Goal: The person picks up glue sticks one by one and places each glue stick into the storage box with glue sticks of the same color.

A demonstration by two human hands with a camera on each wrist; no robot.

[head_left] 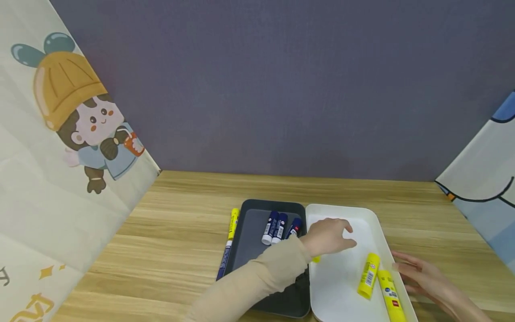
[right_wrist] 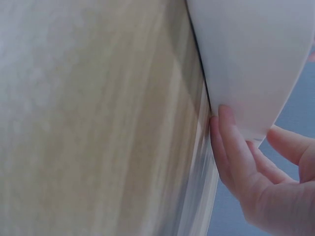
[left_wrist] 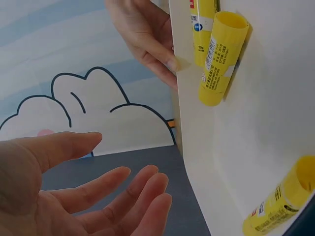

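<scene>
Wooden table (head_left: 169,250) under shallow white tray (head_left: 338,281), left hand (head_left: 327,237) spread, right hand (head_left: 426,277) against it

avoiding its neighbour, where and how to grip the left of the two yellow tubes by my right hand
Probably pinch the left tube around its middle, from above-left: it lies on its side, left flank free, the right tube close alongside.

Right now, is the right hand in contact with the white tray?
Touching. The right wrist view shows it: the right hand has a fingertip against the outer side of the white tray, with no visible gap.
</scene>
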